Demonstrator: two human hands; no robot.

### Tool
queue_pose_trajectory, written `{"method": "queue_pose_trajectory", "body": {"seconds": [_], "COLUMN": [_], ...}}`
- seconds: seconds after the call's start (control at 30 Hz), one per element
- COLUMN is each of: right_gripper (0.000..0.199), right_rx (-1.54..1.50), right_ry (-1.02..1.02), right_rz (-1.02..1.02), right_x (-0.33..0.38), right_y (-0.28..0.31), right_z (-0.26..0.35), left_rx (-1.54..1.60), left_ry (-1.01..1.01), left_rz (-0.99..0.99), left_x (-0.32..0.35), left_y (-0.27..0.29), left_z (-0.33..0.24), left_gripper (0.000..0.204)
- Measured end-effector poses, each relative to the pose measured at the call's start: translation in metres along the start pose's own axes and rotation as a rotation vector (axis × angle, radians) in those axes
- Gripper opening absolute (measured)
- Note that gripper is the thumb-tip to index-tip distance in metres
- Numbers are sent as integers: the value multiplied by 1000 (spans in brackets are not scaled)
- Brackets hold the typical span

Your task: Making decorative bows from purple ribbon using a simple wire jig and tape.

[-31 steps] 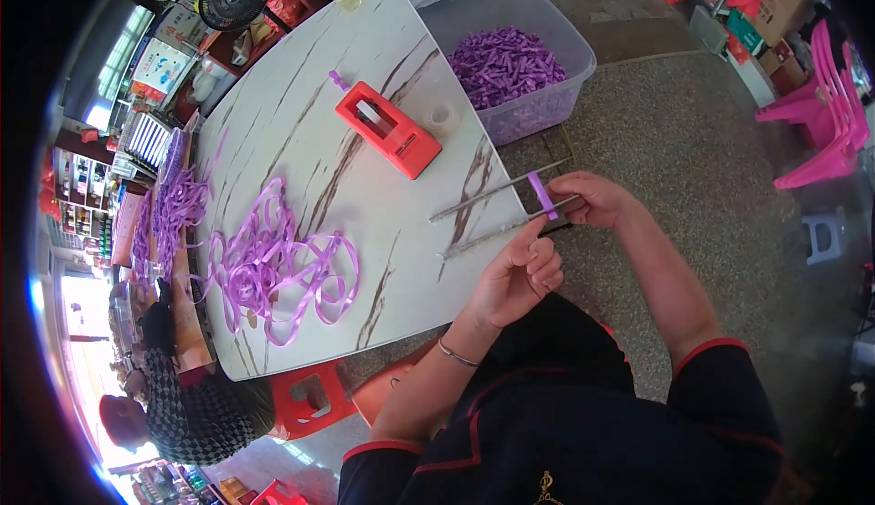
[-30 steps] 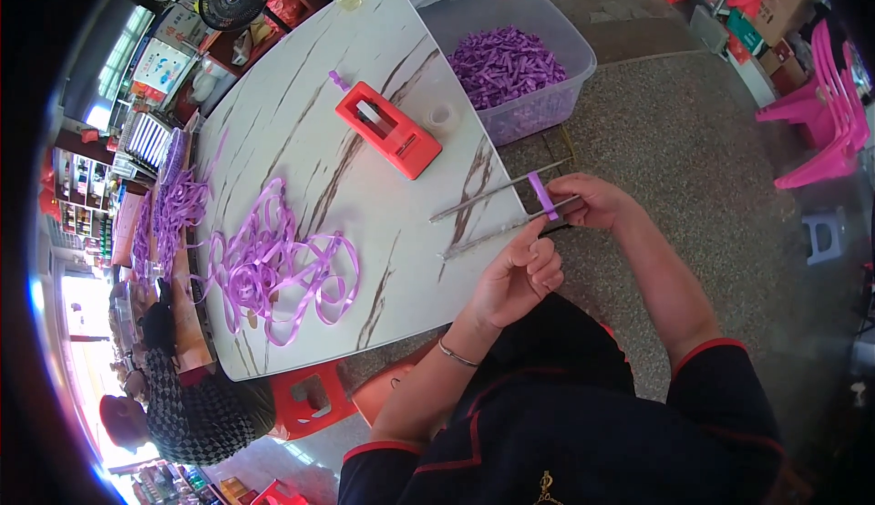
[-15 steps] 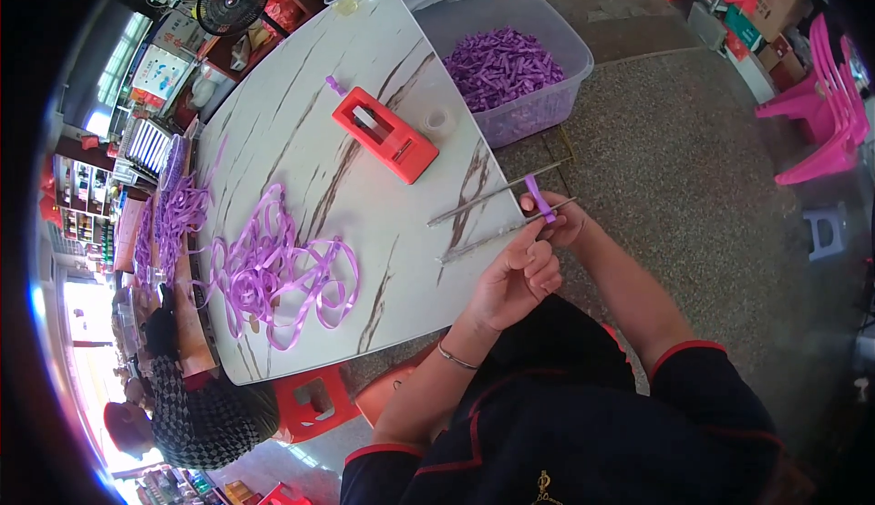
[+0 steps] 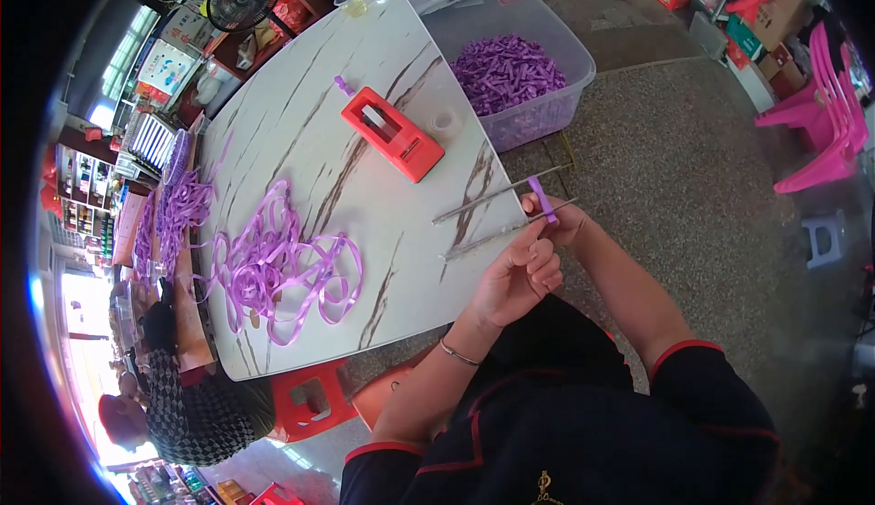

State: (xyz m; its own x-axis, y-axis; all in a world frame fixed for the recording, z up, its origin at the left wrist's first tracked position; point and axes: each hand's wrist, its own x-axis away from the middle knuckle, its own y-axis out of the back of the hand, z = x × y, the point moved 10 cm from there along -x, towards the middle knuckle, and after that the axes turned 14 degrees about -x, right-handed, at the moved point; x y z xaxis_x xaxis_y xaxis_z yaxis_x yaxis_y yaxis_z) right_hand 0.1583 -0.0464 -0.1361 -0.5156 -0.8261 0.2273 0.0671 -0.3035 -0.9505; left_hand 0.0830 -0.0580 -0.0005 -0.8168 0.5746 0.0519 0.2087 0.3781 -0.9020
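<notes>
L hand [image 4: 518, 282] — fingers curled, tip at purple ribbon [image 4: 541, 197] across 2 rods [image 4: 483, 202]; R hand [image 4: 569, 221] adj. — grips unclear.

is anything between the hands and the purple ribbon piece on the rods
Nothing visible blocks the left hand: its fingertips are at the lower end of the purple ribbon piece. The nearer rod crosses in front of part of the right hand, but that hand's fingers appear right beside the ribbon too.
</notes>
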Motion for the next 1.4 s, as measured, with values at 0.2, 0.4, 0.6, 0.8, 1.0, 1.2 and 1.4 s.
{"method": "queue_pose_trajectory", "body": {"seconds": [0.2,0.4,0.6,0.8,1.0,1.2,1.4], "right_gripper": [31,33,35,26,23,23,21], "right_rx": [217,639,1383,1833,1524,1224,1015], "right_ry": [89,476,736,856,561,326,136], "right_rz": [-262,-636,-756,-737,-714,-504,-407], "right_x": [19,78,108,103,92,71,65], "right_y": [-19,-7,-117,-162,-110,-66,-75], "right_z": [11,89,100,81,96,99,87], "left_rx": [3,19,26,25,-22,-1,-11], "left_ry": [-16,-15,-16,-7,-24,-13,-10], "left_rz": [-1,-3,-11,-35,-48,-32,-40], "left_x": [2,1,2,1,2,0,1], "left_y": [2,2,6,5,4,1,3], "left_z": [-1,1,0,2,0,0,1], "left_gripper": [46,41,41,41,44,45,48]}}
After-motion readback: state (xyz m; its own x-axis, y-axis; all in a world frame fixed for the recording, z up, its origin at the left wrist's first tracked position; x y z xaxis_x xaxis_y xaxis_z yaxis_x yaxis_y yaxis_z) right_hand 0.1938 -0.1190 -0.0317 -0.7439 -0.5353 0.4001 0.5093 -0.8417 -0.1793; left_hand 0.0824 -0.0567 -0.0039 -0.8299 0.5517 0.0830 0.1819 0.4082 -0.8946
